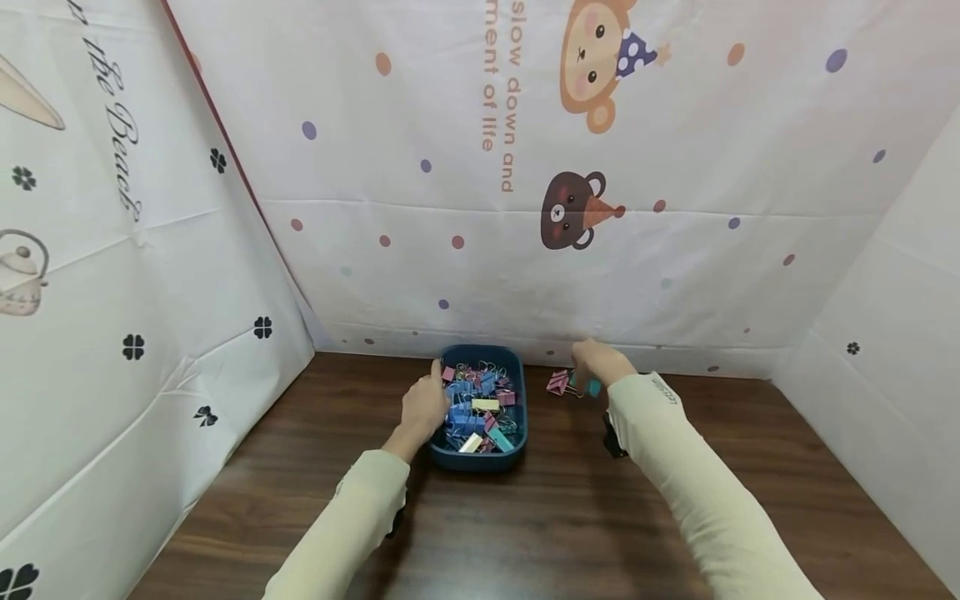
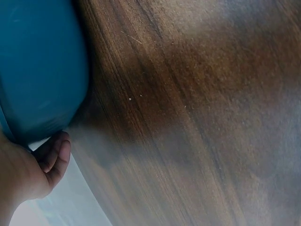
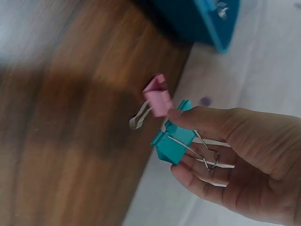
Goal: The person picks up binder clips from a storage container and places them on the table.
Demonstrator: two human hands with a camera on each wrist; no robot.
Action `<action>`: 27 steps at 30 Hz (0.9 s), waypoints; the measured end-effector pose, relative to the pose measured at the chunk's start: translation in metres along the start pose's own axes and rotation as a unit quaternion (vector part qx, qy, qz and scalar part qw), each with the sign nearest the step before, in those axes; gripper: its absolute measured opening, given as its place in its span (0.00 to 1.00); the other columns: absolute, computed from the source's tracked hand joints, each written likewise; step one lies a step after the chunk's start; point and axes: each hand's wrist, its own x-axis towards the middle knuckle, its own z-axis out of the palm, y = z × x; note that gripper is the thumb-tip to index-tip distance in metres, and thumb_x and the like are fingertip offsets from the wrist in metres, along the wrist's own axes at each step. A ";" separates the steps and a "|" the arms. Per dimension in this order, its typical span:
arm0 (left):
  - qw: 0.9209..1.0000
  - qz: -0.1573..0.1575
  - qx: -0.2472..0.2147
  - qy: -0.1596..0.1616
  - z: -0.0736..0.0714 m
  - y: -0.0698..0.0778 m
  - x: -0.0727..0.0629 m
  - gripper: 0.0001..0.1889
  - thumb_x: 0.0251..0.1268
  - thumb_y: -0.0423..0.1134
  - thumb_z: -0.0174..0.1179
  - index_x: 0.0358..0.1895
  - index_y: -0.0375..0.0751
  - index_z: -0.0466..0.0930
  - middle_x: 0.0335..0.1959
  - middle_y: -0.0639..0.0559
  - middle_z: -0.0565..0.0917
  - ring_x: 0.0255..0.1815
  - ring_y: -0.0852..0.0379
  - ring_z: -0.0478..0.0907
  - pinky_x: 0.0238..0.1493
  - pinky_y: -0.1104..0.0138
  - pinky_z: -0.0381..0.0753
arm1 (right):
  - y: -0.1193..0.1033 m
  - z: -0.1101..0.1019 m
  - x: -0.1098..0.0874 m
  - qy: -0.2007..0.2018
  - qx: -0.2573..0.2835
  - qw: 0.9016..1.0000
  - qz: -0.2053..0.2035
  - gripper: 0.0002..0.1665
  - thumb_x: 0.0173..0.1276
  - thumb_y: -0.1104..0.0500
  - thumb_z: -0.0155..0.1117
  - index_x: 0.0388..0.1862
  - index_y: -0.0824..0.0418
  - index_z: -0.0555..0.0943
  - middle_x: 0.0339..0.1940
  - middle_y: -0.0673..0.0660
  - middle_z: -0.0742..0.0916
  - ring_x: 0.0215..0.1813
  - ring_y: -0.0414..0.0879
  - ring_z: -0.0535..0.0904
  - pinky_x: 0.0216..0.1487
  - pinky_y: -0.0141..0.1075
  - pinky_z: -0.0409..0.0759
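A dark blue plastic bin holds many binder clips in blue, pink, teal, yellow and white. My left hand grips the bin's left side; in the left wrist view its fingers curl against the bin's lower wall, while the thumb is out of sight there. To the right of the bin, my right hand pinches a teal binder clip between thumb and fingers. More teal shows just behind it, maybe a second clip. A pink binder clip lies on the table beside the fingertips.
The brown wood-grain table meets a printed cloth backdrop right behind the bin and clips. Another white cloth borders the left side, and one stands at the right.
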 end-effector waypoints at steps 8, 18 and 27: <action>1.000 -0.006 -0.011 0.001 -0.003 0.000 -0.002 0.34 0.72 0.34 0.59 0.78 0.35 0.58 0.52 0.35 0.86 0.45 0.44 0.87 0.47 0.51 0.87 | 0.017 0.033 0.016 -0.007 0.024 0.999 0.019 0.07 0.58 0.66 0.78 0.30 0.60 0.86 0.36 0.58 0.87 0.38 0.50 0.85 0.42 0.44 0.86; 1.000 0.002 -0.008 0.009 -0.001 0.003 -0.002 0.33 0.71 0.33 0.59 0.76 0.35 0.60 0.49 0.36 0.87 0.41 0.45 0.87 0.45 0.52 0.88 | 0.034 0.061 0.043 0.008 0.028 1.000 -0.005 0.10 0.58 0.68 0.77 0.35 0.63 0.83 0.39 0.59 0.85 0.38 0.49 0.81 0.42 0.46 0.85; 1.000 -0.005 -0.006 0.014 0.000 0.001 0.001 0.32 0.72 0.34 0.59 0.76 0.36 0.61 0.48 0.37 0.87 0.39 0.45 0.87 0.43 0.52 0.88 | 0.041 0.072 0.062 0.091 0.052 0.994 -0.023 0.15 0.61 0.69 0.71 0.48 0.71 0.83 0.46 0.68 0.86 0.43 0.55 0.83 0.47 0.50 0.85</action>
